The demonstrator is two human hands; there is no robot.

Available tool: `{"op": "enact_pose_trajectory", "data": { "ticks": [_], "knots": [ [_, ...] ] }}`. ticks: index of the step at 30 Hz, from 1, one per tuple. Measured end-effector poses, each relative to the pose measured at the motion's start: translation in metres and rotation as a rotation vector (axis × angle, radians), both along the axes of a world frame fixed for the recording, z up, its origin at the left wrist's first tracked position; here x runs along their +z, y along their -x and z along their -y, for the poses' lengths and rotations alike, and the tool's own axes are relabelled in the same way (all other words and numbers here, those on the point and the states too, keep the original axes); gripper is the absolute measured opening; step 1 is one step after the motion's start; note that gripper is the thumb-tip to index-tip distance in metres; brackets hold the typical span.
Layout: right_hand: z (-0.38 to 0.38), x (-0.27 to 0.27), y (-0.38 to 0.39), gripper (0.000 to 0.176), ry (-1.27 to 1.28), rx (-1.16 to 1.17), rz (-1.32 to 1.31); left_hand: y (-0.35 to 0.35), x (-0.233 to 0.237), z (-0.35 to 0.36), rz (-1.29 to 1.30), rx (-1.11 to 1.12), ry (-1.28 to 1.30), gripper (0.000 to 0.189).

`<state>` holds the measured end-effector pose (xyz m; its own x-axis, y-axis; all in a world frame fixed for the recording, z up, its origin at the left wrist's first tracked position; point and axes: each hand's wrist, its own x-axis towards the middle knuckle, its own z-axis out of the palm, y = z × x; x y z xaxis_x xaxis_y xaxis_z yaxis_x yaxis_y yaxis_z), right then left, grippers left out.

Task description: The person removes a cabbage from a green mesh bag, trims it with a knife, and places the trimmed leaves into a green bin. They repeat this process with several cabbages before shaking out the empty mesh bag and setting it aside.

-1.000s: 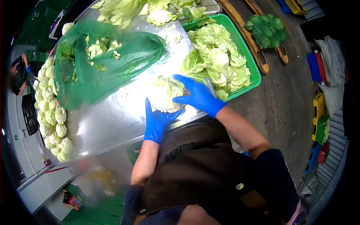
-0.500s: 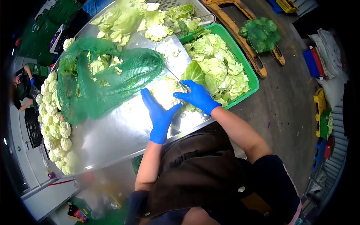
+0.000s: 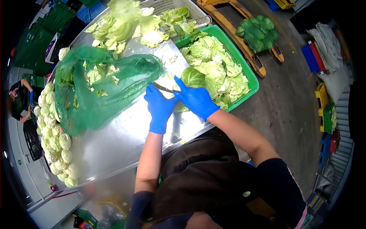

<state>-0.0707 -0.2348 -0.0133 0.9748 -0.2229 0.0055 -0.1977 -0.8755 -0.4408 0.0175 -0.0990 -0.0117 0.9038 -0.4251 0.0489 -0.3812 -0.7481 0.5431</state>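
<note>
My right hand (image 3: pixel 196 100), in a blue glove, is closed on a knife (image 3: pixel 164 88) whose blade lies across a pale cabbage (image 3: pixel 166 81). My left hand (image 3: pixel 158 105), also gloved in blue, is wrapped round the near left side of that cabbage, which the hands partly hide. A green net bag (image 3: pixel 114 89) with leaf scraps in it lies to the left on the metal table (image 3: pixel 110 141). Just right of the hands, a green crate (image 3: pixel 253 82) holds cabbage leaves (image 3: pixel 217 65).
Whole cabbages (image 3: pixel 49 129) line the table's left edge. Loose leaves (image 3: pixel 118 24) are heaped at the back, beside a pale crate (image 3: pixel 200 17). A yellow pallet jack (image 3: pixel 228 28) and a netted cabbage sack (image 3: pixel 259 33) stand beyond. Another person (image 3: pixel 19 97) is at far left.
The knife blade has swung from pointing away to lying leftward across the cabbage. My left hand has moved up and curled round the cabbage, and my right hand has shifted slightly left.
</note>
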Motion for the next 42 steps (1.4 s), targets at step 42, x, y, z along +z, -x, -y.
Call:
{"op": "enact_pose_trajectory", "data": {
  "ticks": [42],
  "knots": [
    [-0.004,-0.010,-0.002,0.059,0.000,0.093,0.160,0.002,-0.009,-0.023,-0.052,-0.035,0.201,0.107]
  ]
}}
